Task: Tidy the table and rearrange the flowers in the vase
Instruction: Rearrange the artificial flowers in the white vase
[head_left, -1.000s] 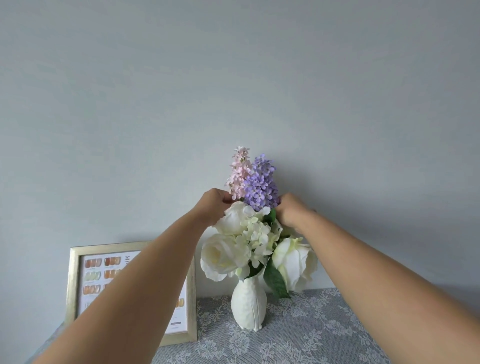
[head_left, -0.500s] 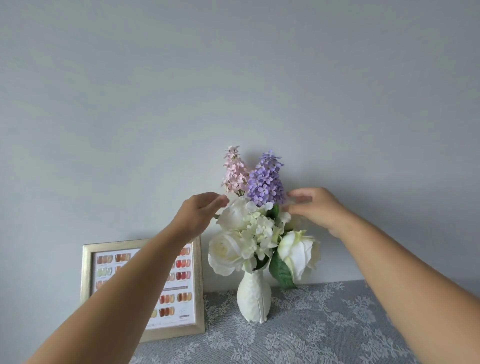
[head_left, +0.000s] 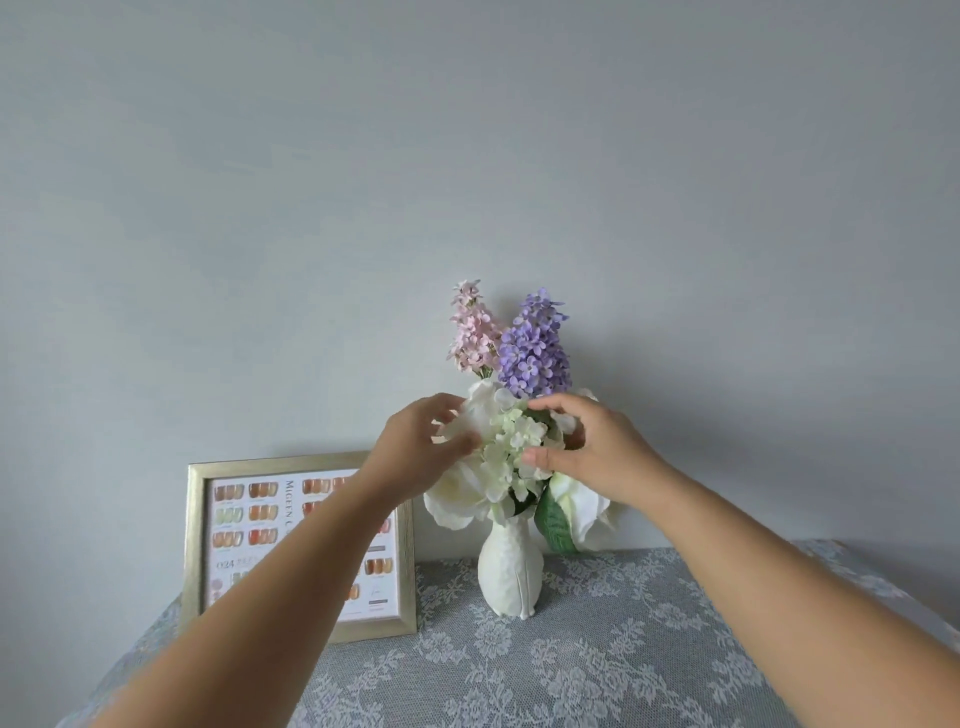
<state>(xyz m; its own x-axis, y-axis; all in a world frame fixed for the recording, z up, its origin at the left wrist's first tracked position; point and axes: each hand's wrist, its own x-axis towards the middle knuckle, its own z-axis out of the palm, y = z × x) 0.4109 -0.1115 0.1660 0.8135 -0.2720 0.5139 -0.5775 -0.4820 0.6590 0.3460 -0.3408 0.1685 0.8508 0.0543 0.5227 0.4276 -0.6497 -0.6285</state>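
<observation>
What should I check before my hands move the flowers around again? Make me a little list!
1. White ceramic vase stands upright on the grey lace tablecloth: ok.
2. Left hand touches the white rose: ok.
3. Right hand is at the pale green hydrangea cluster, fingers around it: ok.
4. Pink flower spike and purple flower spike stand tall above the hands: ok.
5. Gold-framed colour chart stands beside the vase, apart from it: ok.
6. Stems seated deep in the vase: cannot tell, blooms hide them.
</observation>
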